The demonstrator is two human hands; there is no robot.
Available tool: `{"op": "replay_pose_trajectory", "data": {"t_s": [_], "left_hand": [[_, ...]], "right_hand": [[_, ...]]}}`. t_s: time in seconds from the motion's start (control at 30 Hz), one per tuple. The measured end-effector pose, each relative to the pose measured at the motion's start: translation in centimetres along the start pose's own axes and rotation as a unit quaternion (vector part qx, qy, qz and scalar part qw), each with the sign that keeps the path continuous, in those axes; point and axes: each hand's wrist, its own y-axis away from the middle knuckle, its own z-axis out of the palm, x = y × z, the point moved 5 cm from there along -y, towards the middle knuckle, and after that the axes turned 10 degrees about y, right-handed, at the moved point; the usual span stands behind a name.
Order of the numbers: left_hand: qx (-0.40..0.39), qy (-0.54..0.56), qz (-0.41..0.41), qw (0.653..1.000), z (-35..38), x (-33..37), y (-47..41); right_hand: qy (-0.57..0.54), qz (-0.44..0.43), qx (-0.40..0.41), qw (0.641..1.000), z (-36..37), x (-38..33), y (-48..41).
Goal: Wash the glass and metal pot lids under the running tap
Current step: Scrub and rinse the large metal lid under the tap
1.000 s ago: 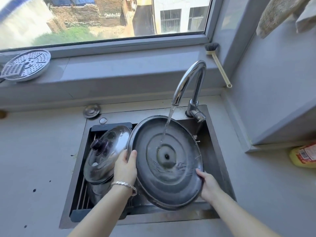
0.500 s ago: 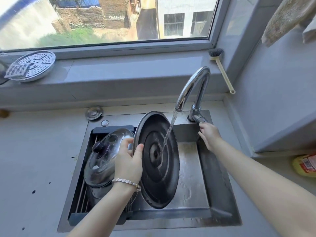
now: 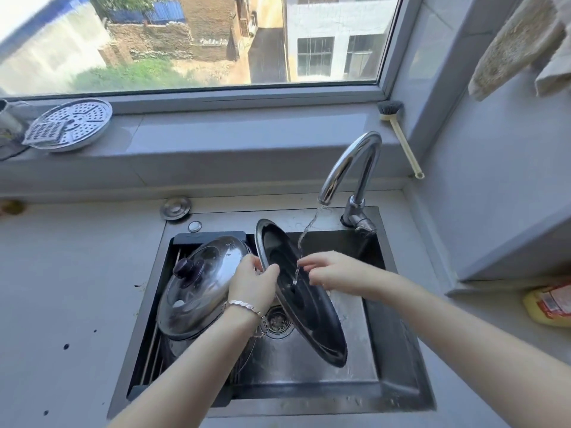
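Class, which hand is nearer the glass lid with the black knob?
Left. The left hand grips the metal lid by its rim, beside the glass lid; the right hand is beyond the metal lid.

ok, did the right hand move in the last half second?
Yes. The right hand left the tap handle and dropped left, toward the person, into the water stream beside the metal lid.

surface [image 3: 61, 288]: grey, dark specks at left | sink [image 3: 398, 335]: set into surface, wet floor, drain [image 3: 278, 321] in the middle, rack [image 3: 210, 237] at left | tap [image 3: 364, 142]: on sink's back rim, right side | round metal cap [image 3: 175, 207]: on surface just behind sink's back-left corner | yellow bottle [image 3: 550, 304]: lying on surface, far right | window ledge [image 3: 216, 140]: behind surface, carries perforated plate [image 3: 72, 125] at left
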Motion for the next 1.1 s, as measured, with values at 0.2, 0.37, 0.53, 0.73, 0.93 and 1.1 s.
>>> {"op": "replay_pose_trajectory", "data": {"t_s": [0.2, 0.37, 0.53, 0.73, 0.93, 1.1], "left_hand": [[-0.062, 0.039, -0.026, 0.997, 2.2, 1.7, 0.9], [-0.119, 0.103, -0.014, 0.988, 2.6, 2.4, 2.8], [-0.089, 0.073, -0.049, 0.992, 0.4, -0.8, 3.5], [-0.073, 0.077, -0.090, 0.990, -0.8, -3.5, 4.3], [-0.058, 0.070, -0.085, 0.992, -2.1, -4.9, 4.6], [-0.029, 0.076, -0.077, 0.994, -4.0, -5.8, 4.6]], "right_hand": [[0.213, -0.108, 0.164, 0.957, 2.4, -1.5, 4.0], [0.151, -0.047, 0.287, 0.945, -1.1, 1.6, 4.8], [0.016, -0.006, 0.296, 0.955, -3.1, 4.6, 5.2], [0.018, 0.003, 0.313, 0.950, -2.9, 4.6, 5.8], [0.167, -0.003, 0.305, 0.938, -1.6, 2.2, 5.9], [0.230, 0.002, 0.292, 0.928, -1.2, 1.1, 5.0]]}}
